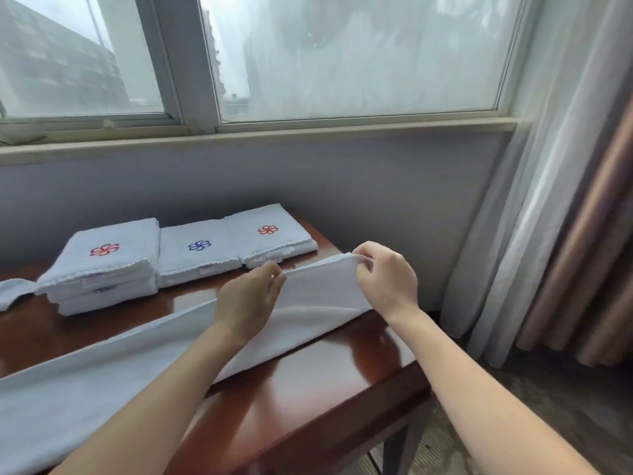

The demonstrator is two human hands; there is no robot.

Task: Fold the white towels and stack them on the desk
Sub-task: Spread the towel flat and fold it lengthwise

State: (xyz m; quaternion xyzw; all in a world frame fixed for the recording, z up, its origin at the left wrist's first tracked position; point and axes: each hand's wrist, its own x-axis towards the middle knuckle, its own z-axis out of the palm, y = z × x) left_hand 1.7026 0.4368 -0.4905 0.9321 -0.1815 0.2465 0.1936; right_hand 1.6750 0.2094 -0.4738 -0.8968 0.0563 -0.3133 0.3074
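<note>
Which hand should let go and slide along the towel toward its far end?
Probably left. The left hand pinches the towel on the side where it trails off; the right hand grips its outer corner.

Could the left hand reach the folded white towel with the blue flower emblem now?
Likely yes: the blue-emblem folded towel lies just beyond the left hand, nothing between, though that hand pinches the unfolded white towel.

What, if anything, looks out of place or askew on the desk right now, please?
Little stands out. A loose white towel lies rumpled at the far left of the desk, beside the taller red-emblem towel stack. The long towel pinched by the left hand and right hand is simply mid-fold.
</note>
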